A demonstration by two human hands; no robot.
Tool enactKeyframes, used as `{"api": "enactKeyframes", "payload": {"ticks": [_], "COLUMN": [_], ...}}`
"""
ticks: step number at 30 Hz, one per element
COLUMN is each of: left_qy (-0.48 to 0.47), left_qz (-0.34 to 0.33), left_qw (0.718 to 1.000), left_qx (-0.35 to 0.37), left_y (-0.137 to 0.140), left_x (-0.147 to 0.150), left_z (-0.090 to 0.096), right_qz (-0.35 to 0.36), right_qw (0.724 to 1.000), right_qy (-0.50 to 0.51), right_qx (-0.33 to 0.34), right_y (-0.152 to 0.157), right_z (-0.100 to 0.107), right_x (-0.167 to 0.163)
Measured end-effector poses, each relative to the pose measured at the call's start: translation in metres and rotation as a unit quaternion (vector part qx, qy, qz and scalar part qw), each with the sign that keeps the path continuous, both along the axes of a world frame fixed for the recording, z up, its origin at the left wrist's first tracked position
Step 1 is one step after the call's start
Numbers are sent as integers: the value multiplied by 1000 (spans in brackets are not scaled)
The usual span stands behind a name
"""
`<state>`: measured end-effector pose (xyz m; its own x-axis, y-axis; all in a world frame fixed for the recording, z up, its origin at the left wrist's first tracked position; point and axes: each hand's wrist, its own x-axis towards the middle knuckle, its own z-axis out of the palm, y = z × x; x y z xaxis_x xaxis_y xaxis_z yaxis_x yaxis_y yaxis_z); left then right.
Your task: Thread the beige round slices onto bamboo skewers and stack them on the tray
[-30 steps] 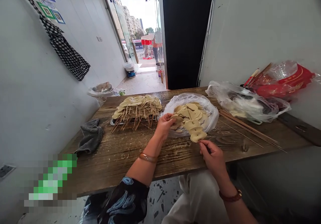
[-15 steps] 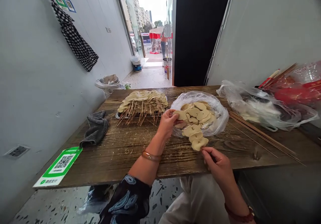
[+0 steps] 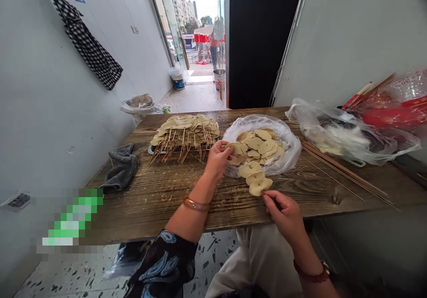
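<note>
Between the thumb and fingers of my left hand (image 3: 218, 158) is a thin, pale beige round slice (image 3: 237, 148), held at the near left edge of a clear plastic bag (image 3: 295, 149). Inside the bag lies a pile of similar slices (image 3: 263, 144); what food they are I cannot tell. My right hand (image 3: 283, 211) pinches the near end of a skewer, which is mostly hidden by several slices (image 3: 256, 180) threaded along it. To the left, a metal tray (image 3: 152, 150) bears a heap of filled skewers (image 3: 185, 133), their bare sticks toward me.
Loose bare skewers (image 3: 347, 173) lie on the wooden table (image 3: 150, 213) at the right. Behind them are a crumpled plastic bag (image 3: 347, 133) and red packaging (image 3: 387, 113). A grey cloth (image 3: 122, 167) sits at the left, near a blurred green card (image 3: 75, 220).
The whole view has shifted slightly, so things sit a little higher and more to the left. Both hands keep their holds, with the slice and the skewer almost unmoved relative to the bag.
</note>
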<state>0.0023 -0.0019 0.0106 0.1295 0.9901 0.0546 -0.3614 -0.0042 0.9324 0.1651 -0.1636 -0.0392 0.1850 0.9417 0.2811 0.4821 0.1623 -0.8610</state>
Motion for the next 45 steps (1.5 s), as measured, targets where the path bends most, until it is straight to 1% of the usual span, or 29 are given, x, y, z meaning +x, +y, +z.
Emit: {"api": "enactKeyframes", "payload": {"ticks": [6, 16, 25, 31, 34, 39, 45], "left_qy": [-53, -79, -58, 11, 41, 46, 16], "left_qz": [-12, 2, 3, 34, 39, 43, 9], "left_qw": [998, 997, 998, 998, 996, 996, 999], "left_qx": [-30, -12, 9, 55, 68, 64, 34], "left_y": [1, 0, -4, -5, -6, -7, -9], "left_x": [-1, -1, 1, 3, 5, 6, 8], "left_z": [1, 3, 5, 5, 5, 4, 2], "right_qz": [15, 16, -2, -11, -14, -19, -20], "right_qw": [1000, 999, 998, 998, 998, 998, 998], "right_qy": [-15, -37, -56, -65, -67, -64, -60], "right_qx": [5, 15, 9, 10, 16, 22, 28], "right_y": [0, 1, 3, 3, 4, 6, 6], "right_z": [2, 1, 1, 0, -1, -3, -2], "right_x": [0, -1, -3, -5, -5, -6, -7]}}
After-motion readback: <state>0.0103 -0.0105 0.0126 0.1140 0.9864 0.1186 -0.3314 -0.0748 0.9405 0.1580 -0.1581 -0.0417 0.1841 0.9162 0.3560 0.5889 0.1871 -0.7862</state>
